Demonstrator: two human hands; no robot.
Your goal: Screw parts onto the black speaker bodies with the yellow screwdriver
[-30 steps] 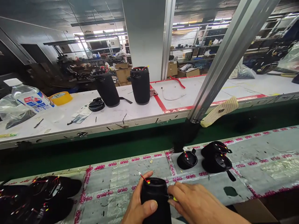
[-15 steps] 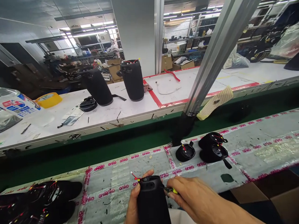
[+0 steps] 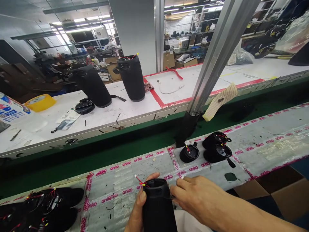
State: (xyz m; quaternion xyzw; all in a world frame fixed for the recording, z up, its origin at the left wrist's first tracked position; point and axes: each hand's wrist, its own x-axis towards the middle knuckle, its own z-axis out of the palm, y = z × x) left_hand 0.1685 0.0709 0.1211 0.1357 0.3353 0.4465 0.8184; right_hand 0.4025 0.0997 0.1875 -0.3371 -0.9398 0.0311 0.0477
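My left hand (image 3: 140, 203) is wrapped round the left side of a black fabric-covered speaker body (image 3: 158, 211), held upright with its ring-shaped open top towards me. Red and black wires with a white plug (image 3: 138, 178) stick out of that top at the left, beside my thumb. Closed at the right side of the rim is my right hand (image 3: 190, 193), gripping a small pliers-like tool. Its handle is hidden by the fingers, and only a little dark metal shows at the speaker's edge.
Several black speaker bodies (image 3: 53, 206) with wires lie at the lower left of the taped bench (image 3: 130, 199). More short housings (image 3: 189, 153) stand at the right. Two tall speakers (image 3: 132, 79) occupy the white shelf behind. A metal post (image 3: 212, 58) rises at its front edge.
The speaker has turned and tipped slightly, so its opening shows more. My right fingers have shifted over the tool, hiding its yellow-green handle. The whole view has shifted slightly.
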